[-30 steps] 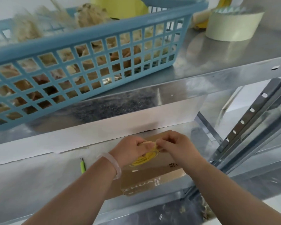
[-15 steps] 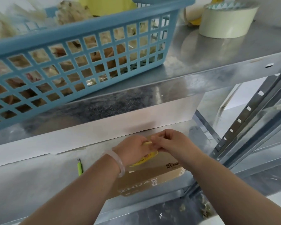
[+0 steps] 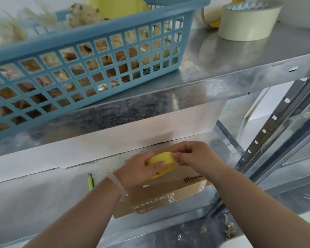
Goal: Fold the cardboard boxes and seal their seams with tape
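Yellow tape roll (image 3: 162,161) low in the middle of the head view, gripped in the left hand (image 3: 140,171), fingers curled round its rim. Pinched at its right edge by the right hand (image 3: 195,156), thumb and fingertips pressed together on the tape. Both hands over a brown cardboard box (image 3: 161,197) with white letters and a bar code, lying on the lower metal shelf (image 3: 34,203). Hard to tell whether touching the box or not. Clear bracelet (image 3: 119,185) round the left wrist. Thin green pen-like thing (image 3: 91,182) on the same shelf, left of the box and apart from it. Up on the top shelf (image 3: 240,56): blue basket (image 3: 97,56) full of pale crumpled stuff, and to its right a big pale tape roll (image 3: 247,24), well apart from the hands.
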Demonstrator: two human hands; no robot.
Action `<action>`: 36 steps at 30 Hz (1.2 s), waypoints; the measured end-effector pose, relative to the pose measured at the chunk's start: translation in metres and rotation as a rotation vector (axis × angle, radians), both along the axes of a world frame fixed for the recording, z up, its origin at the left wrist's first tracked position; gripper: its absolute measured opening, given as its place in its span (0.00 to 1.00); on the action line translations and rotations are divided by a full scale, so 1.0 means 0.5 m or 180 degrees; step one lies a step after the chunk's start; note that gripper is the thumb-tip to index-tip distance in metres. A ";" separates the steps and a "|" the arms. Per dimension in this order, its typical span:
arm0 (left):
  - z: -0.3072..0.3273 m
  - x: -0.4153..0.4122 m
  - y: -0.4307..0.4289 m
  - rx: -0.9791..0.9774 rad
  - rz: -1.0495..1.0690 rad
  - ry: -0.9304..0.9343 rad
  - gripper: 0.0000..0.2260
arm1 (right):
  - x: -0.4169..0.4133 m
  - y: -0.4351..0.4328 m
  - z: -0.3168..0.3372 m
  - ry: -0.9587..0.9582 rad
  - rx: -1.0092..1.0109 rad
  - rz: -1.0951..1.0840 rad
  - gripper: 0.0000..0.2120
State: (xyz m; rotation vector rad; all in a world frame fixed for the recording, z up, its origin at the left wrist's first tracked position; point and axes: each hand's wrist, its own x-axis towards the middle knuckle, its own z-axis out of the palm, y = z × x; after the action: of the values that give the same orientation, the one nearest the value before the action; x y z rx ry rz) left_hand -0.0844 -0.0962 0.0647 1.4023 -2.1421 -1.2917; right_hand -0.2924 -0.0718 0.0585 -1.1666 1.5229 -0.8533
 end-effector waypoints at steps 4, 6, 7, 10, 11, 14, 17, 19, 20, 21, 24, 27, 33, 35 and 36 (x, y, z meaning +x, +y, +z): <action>-0.030 0.037 0.018 0.0177 0.0037 0.0336 0.07 | -0.018 0.001 -0.011 0.0346 0.0091 -0.0019 0.01; -0.030 0.030 0.020 0.0053 0.0150 0.0404 0.08 | -0.021 -0.001 -0.010 0.0544 0.0090 0.0039 0.03; -0.028 0.025 0.018 -0.0009 0.0251 0.0432 0.09 | -0.024 -0.002 -0.006 0.0652 0.0062 0.0034 0.04; -0.023 0.017 0.005 -0.0153 0.0490 0.0327 0.11 | -0.041 -0.007 0.013 0.0617 -0.0036 -0.0130 0.04; -0.021 0.016 -0.001 -0.0164 0.0554 0.0261 0.12 | -0.047 -0.008 0.019 0.0382 -0.0050 -0.0242 0.04; -0.017 0.006 -0.016 -0.0284 0.0782 -0.0006 0.16 | -0.058 -0.015 0.022 -0.0635 0.0005 -0.0648 0.03; -0.017 -0.006 -0.024 -0.0441 0.0859 -0.0291 0.26 | -0.053 -0.011 -0.004 -0.1150 0.0184 -0.0868 0.07; -0.018 -0.010 -0.024 -0.0553 0.0801 -0.0404 0.25 | -0.051 -0.005 -0.034 -0.1197 0.0326 -0.0920 0.11; -0.018 -0.012 -0.023 -0.0592 0.0774 -0.0452 0.23 | -0.050 -0.001 -0.048 -0.1233 0.0404 -0.0911 0.10; -0.017 -0.013 -0.023 -0.0609 0.0768 -0.0473 0.22 | -0.050 0.001 -0.059 -0.1281 0.0461 -0.0900 0.09; -0.013 -0.008 -0.017 -0.0515 0.0811 -0.0351 0.19 | -0.053 -0.004 -0.076 -0.1124 0.0473 -0.0819 0.09; -0.018 0.014 -0.008 -0.0124 0.0739 0.0038 0.11 | -0.054 -0.011 -0.088 -0.1089 0.0451 -0.0925 0.11; -0.017 0.029 -0.009 -0.0701 0.0698 -0.0167 0.10 | -0.046 -0.011 -0.103 -0.0431 0.0178 -0.0949 0.11; -0.014 0.022 -0.013 -0.0737 0.0681 -0.0265 0.13 | -0.049 -0.011 -0.109 -0.0470 0.0166 -0.0996 0.10; -0.014 0.019 -0.015 -0.0702 0.0683 -0.0293 0.14 | -0.053 -0.010 -0.108 -0.0552 0.0199 -0.1019 0.10</action>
State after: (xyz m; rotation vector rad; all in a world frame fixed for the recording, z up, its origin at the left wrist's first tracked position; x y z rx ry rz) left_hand -0.0750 -0.1036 0.0578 1.5716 -2.0498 -0.9007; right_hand -0.3187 -0.0769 0.0043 -0.7917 1.6020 -1.0819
